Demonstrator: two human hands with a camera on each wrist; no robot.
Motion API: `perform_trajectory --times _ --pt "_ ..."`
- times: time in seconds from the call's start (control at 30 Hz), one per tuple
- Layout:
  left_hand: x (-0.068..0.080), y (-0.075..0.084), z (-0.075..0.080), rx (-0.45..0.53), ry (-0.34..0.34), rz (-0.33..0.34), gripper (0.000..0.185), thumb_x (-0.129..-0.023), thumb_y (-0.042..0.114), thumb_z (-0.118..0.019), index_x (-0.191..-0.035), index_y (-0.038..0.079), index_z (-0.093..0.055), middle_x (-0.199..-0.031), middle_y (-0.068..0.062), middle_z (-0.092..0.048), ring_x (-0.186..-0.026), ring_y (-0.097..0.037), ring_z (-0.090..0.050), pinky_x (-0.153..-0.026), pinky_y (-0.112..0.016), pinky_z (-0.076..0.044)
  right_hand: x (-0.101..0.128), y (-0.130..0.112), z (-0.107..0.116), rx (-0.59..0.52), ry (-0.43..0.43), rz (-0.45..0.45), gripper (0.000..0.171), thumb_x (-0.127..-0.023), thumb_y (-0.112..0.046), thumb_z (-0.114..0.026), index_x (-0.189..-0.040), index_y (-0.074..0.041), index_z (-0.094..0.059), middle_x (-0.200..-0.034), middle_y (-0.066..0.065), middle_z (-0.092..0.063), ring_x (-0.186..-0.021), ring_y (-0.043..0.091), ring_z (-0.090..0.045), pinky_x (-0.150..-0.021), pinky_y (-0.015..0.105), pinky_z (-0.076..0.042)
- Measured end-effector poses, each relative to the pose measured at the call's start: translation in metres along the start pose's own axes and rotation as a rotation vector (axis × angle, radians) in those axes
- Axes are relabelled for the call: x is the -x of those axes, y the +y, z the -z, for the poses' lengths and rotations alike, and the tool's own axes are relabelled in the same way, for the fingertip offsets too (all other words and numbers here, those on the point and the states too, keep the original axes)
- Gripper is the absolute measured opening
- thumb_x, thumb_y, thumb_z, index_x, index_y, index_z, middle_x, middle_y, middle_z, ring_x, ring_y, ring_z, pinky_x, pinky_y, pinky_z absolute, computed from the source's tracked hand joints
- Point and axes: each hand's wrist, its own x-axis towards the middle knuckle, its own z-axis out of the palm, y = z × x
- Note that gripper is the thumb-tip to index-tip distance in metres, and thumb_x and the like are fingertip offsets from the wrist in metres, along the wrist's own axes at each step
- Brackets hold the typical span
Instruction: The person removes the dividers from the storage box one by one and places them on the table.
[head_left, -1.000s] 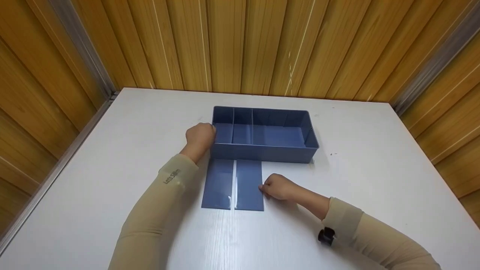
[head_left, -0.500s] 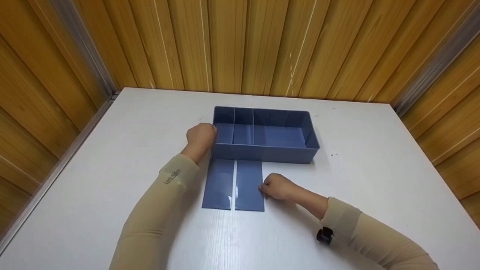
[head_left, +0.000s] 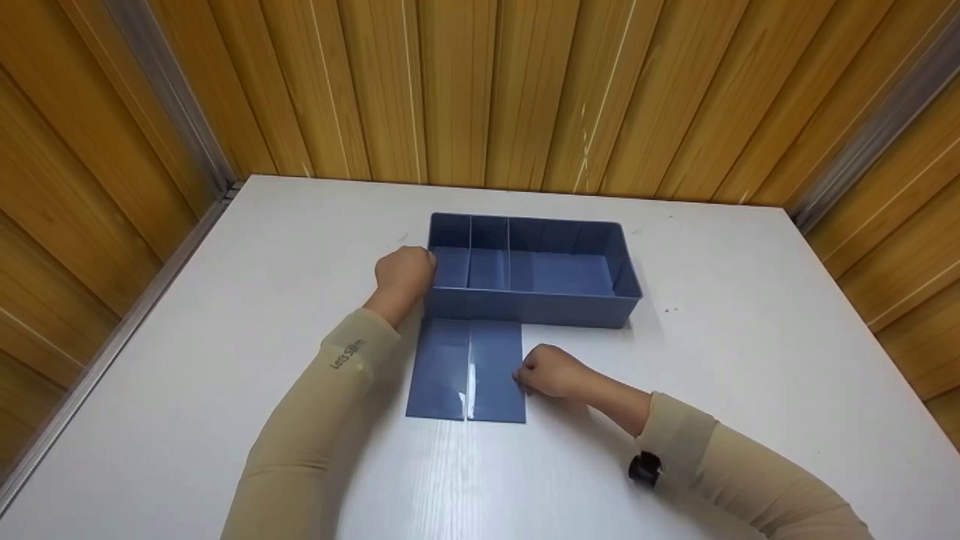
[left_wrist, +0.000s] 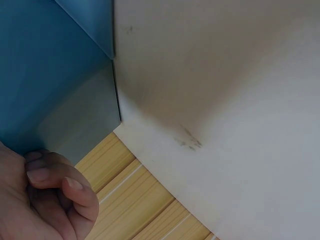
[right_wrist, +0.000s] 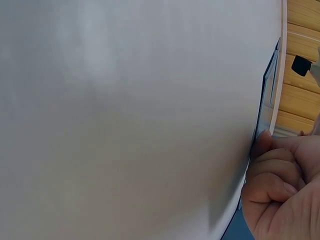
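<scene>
In the head view a blue plastic box with two thin partitions stands on the table. My left hand grips its left wall, fingers curled in the left wrist view; the thumb is hidden there. Two flat blue panels lie side by side in front of the box: the left panel and the right panel, with only a thin line between them. My right hand pinches the outer edge of the right panel, its other fingers curled in, as the right wrist view shows.
The white table extends around the box and panels. Wood-patterned walls rise behind it and on both sides. Small dark marks show on the tabletop beside the box.
The right panel has slid left with my right hand, and the gap between the two panels has narrowed to a thin line. My left hand stays at the box's left wall.
</scene>
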Motion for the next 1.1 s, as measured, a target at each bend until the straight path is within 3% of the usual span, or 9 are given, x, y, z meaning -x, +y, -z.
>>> perform_trajectory --times 0.23,0.47,0.7,0.9,1.0,1.1 --pt "0.000 0.000 -0.001 0.033 0.016 0.003 0.039 -0.108 0.021 -0.040 -0.096 0.001 -0.071 -0.100 -0.017 -0.077 -0.088 -0.031 -0.073 -0.079 -0.049 -0.062 -0.001 -0.003 0.004 -0.012 0.004 0.000 0.034 -0.096 -0.012 -0.060 -0.069 0.006 -0.070 -0.056 -0.004 -0.052 -0.056 0.010 -0.040 -0.057 0.022 -0.032" --pt "0.002 0.000 0.000 0.054 0.044 0.003 0.038 -0.107 0.019 -0.041 -0.094 0.001 -0.072 -0.099 -0.018 -0.077 -0.090 -0.033 -0.074 -0.079 -0.050 -0.062 -0.003 -0.015 0.027 -0.017 0.036 0.033 0.035 -0.098 -0.012 -0.054 -0.074 0.007 -0.070 -0.055 -0.008 -0.040 -0.054 0.008 -0.034 -0.056 0.022 -0.030" --pt "0.004 0.000 0.000 -0.082 0.014 -0.057 0.027 -0.107 0.013 -0.047 -0.097 0.002 -0.069 -0.098 -0.015 -0.077 -0.081 -0.024 -0.070 -0.075 -0.045 -0.063 -0.001 -0.026 0.050 -0.012 0.046 0.019 0.040 -0.103 -0.018 -0.052 -0.080 0.009 -0.070 -0.055 -0.007 -0.036 -0.054 0.009 -0.031 -0.058 0.026 -0.030" --pt "0.002 0.000 0.000 -0.037 0.026 -0.044 0.029 -0.107 0.014 -0.045 -0.095 0.002 -0.069 -0.097 -0.015 -0.077 -0.076 -0.022 -0.063 -0.075 -0.046 -0.063 0.001 -0.031 0.060 0.040 0.102 0.014 0.042 -0.104 -0.020 -0.053 -0.064 -0.007 -0.056 -0.056 -0.006 -0.037 -0.055 0.011 -0.033 -0.058 0.027 -0.030" --pt "0.002 0.000 0.001 -0.026 0.019 -0.040 0.029 -0.107 0.014 -0.045 -0.095 0.003 -0.069 -0.097 -0.015 -0.077 -0.074 -0.022 -0.059 -0.076 -0.046 -0.063 0.000 -0.033 0.064 0.083 0.129 0.011 0.044 -0.104 -0.022 -0.053 -0.062 -0.016 -0.045 -0.058 -0.005 -0.036 -0.057 0.011 -0.035 -0.058 0.027 -0.030" --pt "0.002 0.000 0.001 -0.021 0.012 -0.035 0.030 -0.107 0.015 -0.045 -0.096 0.002 -0.070 -0.098 -0.015 -0.077 -0.074 -0.022 -0.058 -0.077 -0.047 -0.063 -0.002 -0.034 0.068 0.108 0.152 0.028 0.042 -0.104 -0.022 -0.054 -0.064 -0.016 -0.043 -0.060 -0.005 -0.036 -0.059 0.012 -0.036 -0.059 0.027 -0.030"
